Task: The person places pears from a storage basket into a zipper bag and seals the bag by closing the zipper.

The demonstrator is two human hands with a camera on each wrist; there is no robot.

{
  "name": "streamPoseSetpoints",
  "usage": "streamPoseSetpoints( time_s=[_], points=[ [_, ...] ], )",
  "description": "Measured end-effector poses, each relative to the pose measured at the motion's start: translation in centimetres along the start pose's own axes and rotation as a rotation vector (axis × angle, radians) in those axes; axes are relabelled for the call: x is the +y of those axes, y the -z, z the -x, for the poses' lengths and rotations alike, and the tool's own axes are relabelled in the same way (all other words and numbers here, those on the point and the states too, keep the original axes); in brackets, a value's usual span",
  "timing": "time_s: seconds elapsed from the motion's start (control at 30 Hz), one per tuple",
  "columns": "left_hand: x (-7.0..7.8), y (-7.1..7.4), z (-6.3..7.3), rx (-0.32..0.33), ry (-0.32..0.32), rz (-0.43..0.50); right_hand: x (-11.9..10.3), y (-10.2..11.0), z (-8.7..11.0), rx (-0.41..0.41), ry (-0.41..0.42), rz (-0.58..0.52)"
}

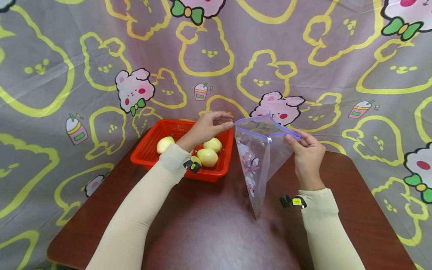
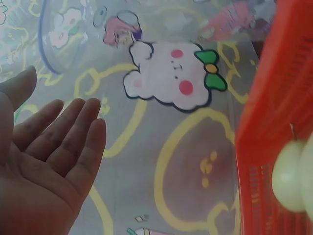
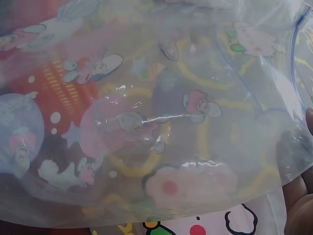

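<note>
A clear zip bag point(image 1: 251, 161) with a purple zip rim and printed cartoon figures hangs over the table, its mouth spread and its lower corner pointing down. My right hand point(image 1: 308, 157) pinches the rim at the bag's right side; in the right wrist view the bag point(image 3: 171, 117) covers most of the picture. Left of the bag's mouth, my left hand point(image 1: 210, 127) is raised near the basket, holding nothing. Its fingers look loosely extended, palm showing, in the left wrist view. Pale yellow-green round fruits point(image 1: 207, 157), some with a thin stem, lie in the red plastic basket point(image 1: 138, 157).
The basket stands at the back left of the dark brown table point(image 1: 209, 225). Behind the table hangs a grey curtain point(image 1: 216, 90) with yellow outlines and bunny prints. Small black devices are strapped at both wrists.
</note>
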State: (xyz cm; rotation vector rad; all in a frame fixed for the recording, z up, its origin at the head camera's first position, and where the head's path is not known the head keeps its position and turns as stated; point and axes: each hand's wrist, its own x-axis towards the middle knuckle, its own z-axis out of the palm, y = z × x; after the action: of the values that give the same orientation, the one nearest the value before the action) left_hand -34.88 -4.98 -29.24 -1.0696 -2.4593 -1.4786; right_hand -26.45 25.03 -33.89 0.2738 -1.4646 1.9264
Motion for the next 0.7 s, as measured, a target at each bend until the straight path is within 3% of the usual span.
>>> streamPoseSetpoints(
  time_s=[0.27,0.5,0.7],
  points=[
    [-1.9,1.7,-0.2,-0.062,0.063,-0.221,0.2,0.0,-0.1,0.013,-0.001,0.0],
    [-3.8,3.0,-0.1,-0.144,0.128,-0.321,0.3,-0.1,-0.1,0.011,-0.002,-0.025],
    [-4.5,3.9,0.6,-0.228,0.177,-0.404,0.4,-0.1,-0.1,0.023,-0.005,-0.014]
  ],
)
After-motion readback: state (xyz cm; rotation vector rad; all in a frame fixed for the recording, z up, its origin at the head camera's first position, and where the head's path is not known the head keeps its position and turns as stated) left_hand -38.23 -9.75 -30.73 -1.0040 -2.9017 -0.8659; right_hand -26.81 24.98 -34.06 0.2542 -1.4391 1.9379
